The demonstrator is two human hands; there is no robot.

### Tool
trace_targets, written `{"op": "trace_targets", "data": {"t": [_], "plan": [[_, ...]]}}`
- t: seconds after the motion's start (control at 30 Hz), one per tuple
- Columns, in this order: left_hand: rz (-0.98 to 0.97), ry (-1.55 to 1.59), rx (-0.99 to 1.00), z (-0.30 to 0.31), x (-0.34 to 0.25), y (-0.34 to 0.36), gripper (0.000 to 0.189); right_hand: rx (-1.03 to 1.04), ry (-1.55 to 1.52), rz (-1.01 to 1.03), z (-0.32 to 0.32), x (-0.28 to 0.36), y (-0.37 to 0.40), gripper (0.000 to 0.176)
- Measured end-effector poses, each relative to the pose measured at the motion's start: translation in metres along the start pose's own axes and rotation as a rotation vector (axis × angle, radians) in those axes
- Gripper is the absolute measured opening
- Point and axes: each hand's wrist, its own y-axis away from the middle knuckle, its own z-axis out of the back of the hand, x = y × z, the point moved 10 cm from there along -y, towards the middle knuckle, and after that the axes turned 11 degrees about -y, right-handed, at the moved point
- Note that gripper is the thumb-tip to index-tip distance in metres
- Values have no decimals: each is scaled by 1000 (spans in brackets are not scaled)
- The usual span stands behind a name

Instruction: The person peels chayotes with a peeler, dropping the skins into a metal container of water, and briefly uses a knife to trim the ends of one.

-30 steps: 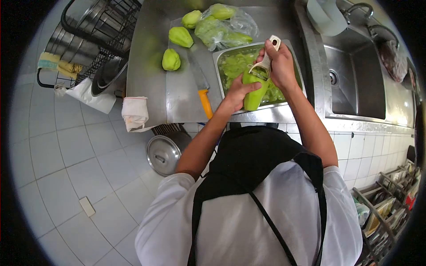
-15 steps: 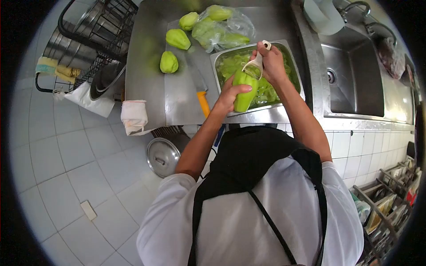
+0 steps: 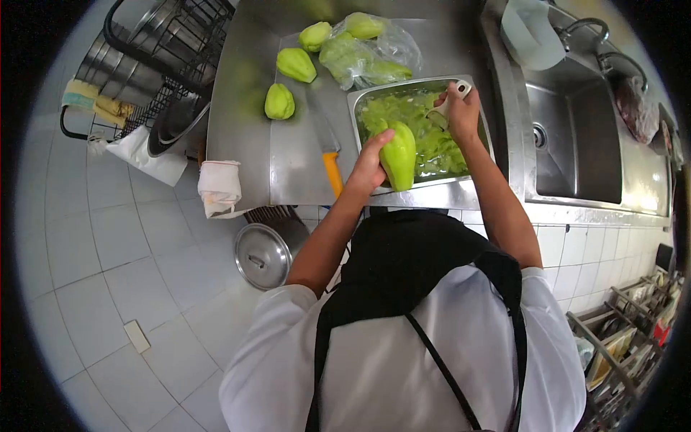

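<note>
Fingers curled, we work over the tray: our left hand grips a chayote above its near rim, our right hand a peeler, held apart. Peeling seems in hand; another stroke would call for steadying one, bringing the other against it.

Room is left on the surface between the nearest loose vegetable and the front edge. From there, the way to the tray is crossed by the knife; the tray's far side is crowded by the bag, its near rim by the held vegetable.
</note>
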Motion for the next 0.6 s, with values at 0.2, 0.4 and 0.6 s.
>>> {"op": "trace_targets", "data": {"t": [0.2,0.4,0.6], "plan": [[-153,-186,5,-14,-33,9,39,198,145,-67,-5,-36,0,12],[-3,86,-30,12,-23,6,38,146,-114,-214,4,-27,4,12],[-153,195,-117,29,-65,27,40,218,5,-153,-13,15,13,15]]}}
